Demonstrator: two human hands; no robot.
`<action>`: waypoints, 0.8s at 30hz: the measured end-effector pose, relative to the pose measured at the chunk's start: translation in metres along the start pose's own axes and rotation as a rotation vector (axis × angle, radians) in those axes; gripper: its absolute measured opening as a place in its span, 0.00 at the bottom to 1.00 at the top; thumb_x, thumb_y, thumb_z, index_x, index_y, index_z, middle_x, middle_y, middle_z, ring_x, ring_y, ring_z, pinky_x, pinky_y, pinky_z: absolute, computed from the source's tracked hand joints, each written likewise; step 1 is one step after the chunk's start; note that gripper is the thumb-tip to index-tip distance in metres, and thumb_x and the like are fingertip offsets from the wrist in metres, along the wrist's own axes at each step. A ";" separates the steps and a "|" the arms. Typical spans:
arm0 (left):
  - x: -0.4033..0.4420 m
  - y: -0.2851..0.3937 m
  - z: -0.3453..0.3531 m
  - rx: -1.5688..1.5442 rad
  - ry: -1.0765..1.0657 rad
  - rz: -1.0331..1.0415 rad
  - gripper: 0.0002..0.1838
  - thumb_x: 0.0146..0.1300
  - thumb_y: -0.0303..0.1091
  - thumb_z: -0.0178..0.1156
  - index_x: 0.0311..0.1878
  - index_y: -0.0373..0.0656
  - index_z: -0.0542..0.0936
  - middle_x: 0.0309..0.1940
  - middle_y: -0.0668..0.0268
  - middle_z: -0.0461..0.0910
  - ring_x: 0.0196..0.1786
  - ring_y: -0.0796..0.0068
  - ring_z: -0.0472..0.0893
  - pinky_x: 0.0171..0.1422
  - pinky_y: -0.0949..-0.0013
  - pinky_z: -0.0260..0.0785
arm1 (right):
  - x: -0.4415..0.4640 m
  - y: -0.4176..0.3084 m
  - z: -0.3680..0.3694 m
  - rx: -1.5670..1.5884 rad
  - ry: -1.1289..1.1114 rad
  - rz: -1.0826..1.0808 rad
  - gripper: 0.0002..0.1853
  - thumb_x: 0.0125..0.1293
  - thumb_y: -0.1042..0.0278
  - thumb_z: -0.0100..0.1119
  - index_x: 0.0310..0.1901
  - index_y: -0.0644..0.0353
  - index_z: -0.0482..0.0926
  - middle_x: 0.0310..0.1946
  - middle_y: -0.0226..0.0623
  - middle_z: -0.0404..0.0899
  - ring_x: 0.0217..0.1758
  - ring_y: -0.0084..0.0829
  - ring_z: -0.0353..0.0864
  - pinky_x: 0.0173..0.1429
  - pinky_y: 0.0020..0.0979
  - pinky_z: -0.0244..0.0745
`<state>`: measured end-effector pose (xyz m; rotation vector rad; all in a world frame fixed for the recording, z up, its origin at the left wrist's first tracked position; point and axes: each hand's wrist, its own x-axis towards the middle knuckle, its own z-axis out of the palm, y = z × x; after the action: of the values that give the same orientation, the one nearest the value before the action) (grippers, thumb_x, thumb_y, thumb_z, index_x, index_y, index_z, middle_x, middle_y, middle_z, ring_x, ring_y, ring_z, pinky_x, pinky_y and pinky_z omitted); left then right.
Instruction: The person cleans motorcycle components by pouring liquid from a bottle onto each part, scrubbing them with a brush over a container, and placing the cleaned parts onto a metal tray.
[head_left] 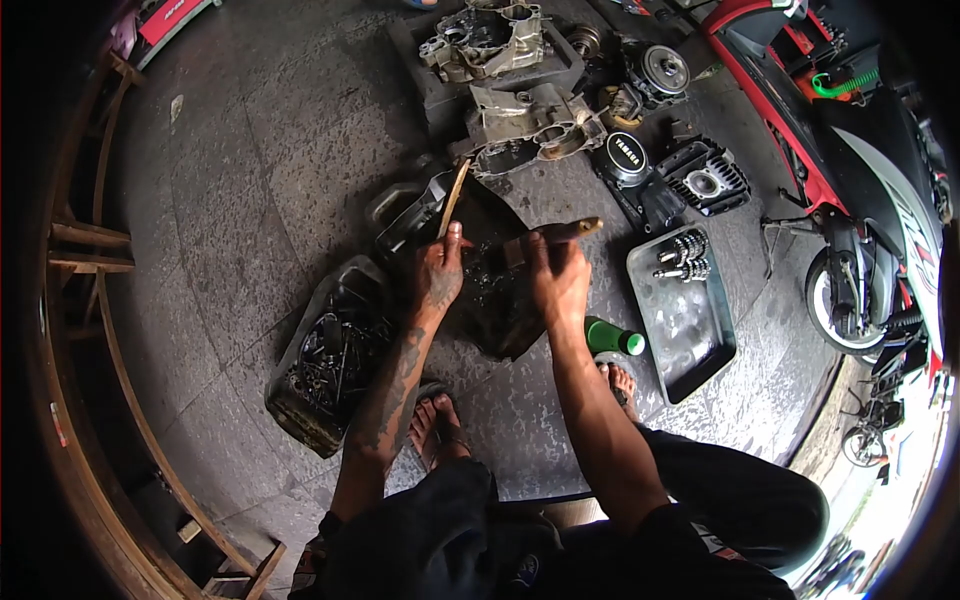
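My left hand (pixel 440 272) is closed around a thin wooden stick (pixel 455 195) that points up and away; its lower end is hidden in the fingers. In my right hand (pixel 562 283) is a brush (pixel 583 229), its wooden handle pointing right and its dark head (pixel 515 252) facing left. Both hands are above a dark, oily pan (pixel 495 335) with wet, shiny contents. Left of it, a dirty container (pixel 278 408) holds several bolts and small metal parts (pixel 335 350). A green bottle (pixel 608 338) lies beside my right forearm.
Engine cases (pixel 530 120) and a round cover (pixel 626 155) marked YAMAHA sit ahead. A grey tray (pixel 690 340) with gear shafts (pixel 684 255) stands at right. Further right is a red and white motorcycle (pixel 890 190); a wooden frame (pixel 130 390) runs along the left.
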<state>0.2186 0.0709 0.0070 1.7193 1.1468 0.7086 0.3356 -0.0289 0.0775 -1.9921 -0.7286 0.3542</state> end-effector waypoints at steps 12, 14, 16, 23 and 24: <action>0.012 -0.019 -0.004 -0.229 -0.130 -0.063 0.37 0.72 0.60 0.33 0.32 0.40 0.84 0.26 0.62 0.82 0.33 0.63 0.80 0.43 0.63 0.68 | -0.027 0.063 0.031 -0.253 -0.232 0.086 0.14 0.63 0.62 0.59 0.45 0.63 0.78 0.33 0.58 0.80 0.41 0.58 0.80 0.43 0.49 0.76; 0.015 -0.022 -0.003 -0.202 -0.106 -0.028 0.36 0.72 0.60 0.34 0.32 0.40 0.84 0.27 0.60 0.82 0.33 0.62 0.80 0.43 0.63 0.68 | -0.027 0.044 0.019 0.020 -0.122 0.017 0.14 0.66 0.62 0.57 0.43 0.67 0.77 0.32 0.56 0.81 0.38 0.52 0.83 0.41 0.43 0.77; 0.014 -0.028 -0.001 -0.120 -0.125 0.007 0.36 0.72 0.60 0.35 0.33 0.39 0.83 0.28 0.55 0.81 0.35 0.57 0.80 0.45 0.63 0.67 | -0.029 0.006 0.004 0.129 -0.010 -0.028 0.12 0.68 0.64 0.55 0.41 0.67 0.75 0.29 0.52 0.81 0.34 0.45 0.85 0.39 0.38 0.76; 0.007 -0.009 -0.008 0.076 -0.054 0.066 0.29 0.74 0.52 0.38 0.31 0.43 0.82 0.29 0.59 0.81 0.33 0.53 0.79 0.42 0.62 0.66 | -0.036 0.009 0.001 -0.076 -0.216 -0.157 0.08 0.67 0.68 0.55 0.41 0.65 0.75 0.29 0.53 0.79 0.34 0.54 0.81 0.36 0.41 0.73; 0.009 -0.011 -0.007 0.075 -0.053 0.063 0.29 0.74 0.52 0.38 0.31 0.43 0.82 0.29 0.59 0.81 0.33 0.53 0.79 0.42 0.62 0.66 | -0.035 0.004 0.001 -0.078 -0.218 -0.157 0.08 0.67 0.68 0.55 0.41 0.65 0.75 0.29 0.53 0.79 0.34 0.54 0.81 0.36 0.41 0.73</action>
<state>0.2119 0.0834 -0.0006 1.8340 1.0986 0.6613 0.3091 -0.0513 0.0717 -1.9725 -1.0434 0.4600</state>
